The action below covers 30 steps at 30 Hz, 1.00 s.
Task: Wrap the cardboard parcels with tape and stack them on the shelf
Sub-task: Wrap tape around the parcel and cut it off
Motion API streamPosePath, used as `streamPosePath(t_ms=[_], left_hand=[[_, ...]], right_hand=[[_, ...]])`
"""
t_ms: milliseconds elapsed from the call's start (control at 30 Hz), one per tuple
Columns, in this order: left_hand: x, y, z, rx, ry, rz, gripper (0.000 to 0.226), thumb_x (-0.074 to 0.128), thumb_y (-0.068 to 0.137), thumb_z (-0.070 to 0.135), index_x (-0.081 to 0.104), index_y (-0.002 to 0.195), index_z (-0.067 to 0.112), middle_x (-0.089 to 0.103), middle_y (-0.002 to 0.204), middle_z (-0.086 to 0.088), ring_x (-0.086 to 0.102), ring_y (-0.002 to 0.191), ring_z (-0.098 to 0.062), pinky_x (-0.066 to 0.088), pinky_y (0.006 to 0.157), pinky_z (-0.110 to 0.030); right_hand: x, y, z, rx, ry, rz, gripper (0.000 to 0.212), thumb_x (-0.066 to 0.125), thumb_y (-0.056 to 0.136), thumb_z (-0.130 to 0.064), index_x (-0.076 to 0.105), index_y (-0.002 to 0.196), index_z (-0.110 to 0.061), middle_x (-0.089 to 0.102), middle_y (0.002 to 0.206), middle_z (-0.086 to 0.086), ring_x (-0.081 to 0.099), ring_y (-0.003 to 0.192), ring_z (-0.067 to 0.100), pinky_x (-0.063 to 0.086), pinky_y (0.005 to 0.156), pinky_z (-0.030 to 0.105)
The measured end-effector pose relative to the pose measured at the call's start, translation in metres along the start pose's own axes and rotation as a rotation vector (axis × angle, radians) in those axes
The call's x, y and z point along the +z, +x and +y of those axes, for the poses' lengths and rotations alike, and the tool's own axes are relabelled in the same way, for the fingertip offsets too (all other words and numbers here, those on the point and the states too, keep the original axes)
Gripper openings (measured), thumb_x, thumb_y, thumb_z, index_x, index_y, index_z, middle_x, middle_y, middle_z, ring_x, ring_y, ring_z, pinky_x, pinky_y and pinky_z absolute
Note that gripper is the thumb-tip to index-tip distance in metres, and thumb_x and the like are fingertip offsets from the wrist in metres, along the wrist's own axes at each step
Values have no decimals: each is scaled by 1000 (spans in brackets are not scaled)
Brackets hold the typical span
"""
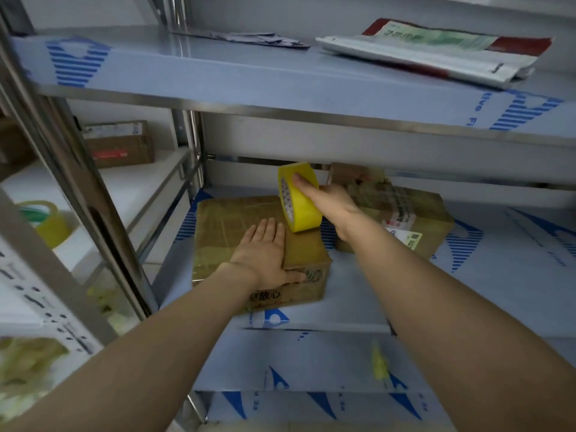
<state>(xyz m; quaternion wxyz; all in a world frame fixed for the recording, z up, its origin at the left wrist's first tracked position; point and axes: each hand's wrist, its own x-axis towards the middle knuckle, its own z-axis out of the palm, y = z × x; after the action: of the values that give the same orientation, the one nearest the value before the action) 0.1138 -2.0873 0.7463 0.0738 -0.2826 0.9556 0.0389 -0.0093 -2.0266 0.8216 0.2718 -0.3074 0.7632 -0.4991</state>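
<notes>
Left hand (265, 254): flat, fingers straight, on centre parcel (224, 226).
Right hand (333, 204): grips yellow tape roll (300, 207).
Right parcel (414, 204): partly behind that hand; label (405, 237) seemingly unreadable.

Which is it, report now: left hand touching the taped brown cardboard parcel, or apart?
Touching. Head view shows the left hand lying flat on the cardboard parcel, thumb over its front edge.
</notes>
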Motion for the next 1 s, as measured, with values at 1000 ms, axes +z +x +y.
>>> streamPosePath(t_ms=[1000], left_hand=[[-27, 124, 18, -310, -161, 106, 78, 13, 94, 61, 13, 150, 6, 15, 157, -19, 15, 144, -35, 10, 114, -51]], right_hand=[[15, -126, 129, 241, -324, 45, 52, 41, 89, -63, 37, 56, -22, 39, 59, -3, 38, 57, 5, 25, 49, 22]])
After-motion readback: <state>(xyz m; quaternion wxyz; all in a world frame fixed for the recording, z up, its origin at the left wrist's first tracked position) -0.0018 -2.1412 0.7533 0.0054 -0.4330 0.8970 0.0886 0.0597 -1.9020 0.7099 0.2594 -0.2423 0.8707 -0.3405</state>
